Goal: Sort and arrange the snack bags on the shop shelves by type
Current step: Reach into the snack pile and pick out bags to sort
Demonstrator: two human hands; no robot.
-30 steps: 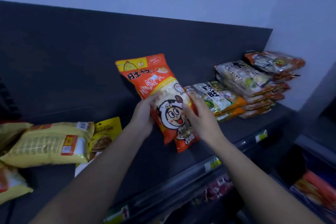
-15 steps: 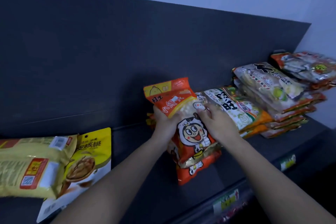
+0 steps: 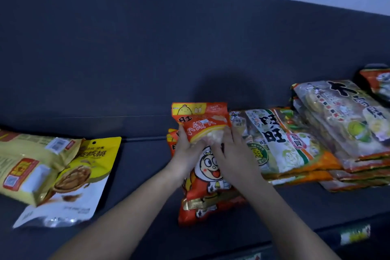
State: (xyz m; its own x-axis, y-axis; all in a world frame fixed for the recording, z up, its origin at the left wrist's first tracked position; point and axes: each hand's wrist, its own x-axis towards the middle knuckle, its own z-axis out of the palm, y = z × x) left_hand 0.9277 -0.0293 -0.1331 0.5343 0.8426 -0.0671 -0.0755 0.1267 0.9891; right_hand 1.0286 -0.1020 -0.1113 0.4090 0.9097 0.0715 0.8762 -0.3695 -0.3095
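An orange snack bag with a cartoon face lies on a low pile of like orange bags in the middle of the dark shelf. My left hand grips the bag's left edge near the top. My right hand holds its right side, thumb on the front. The bag's top edge points at the shelf's back wall. My forearms cover part of the bag's lower half.
Right of the pile lie stacks of green-and-white cracker bags and taller stacks. At the left, a yellow bag overlaps a yellow walnut bag. A price label sits on the shelf's front rail.
Both hands have brought the orange bag down and back from mid-air onto the pile of like bags. The view has shifted closer and to the left.
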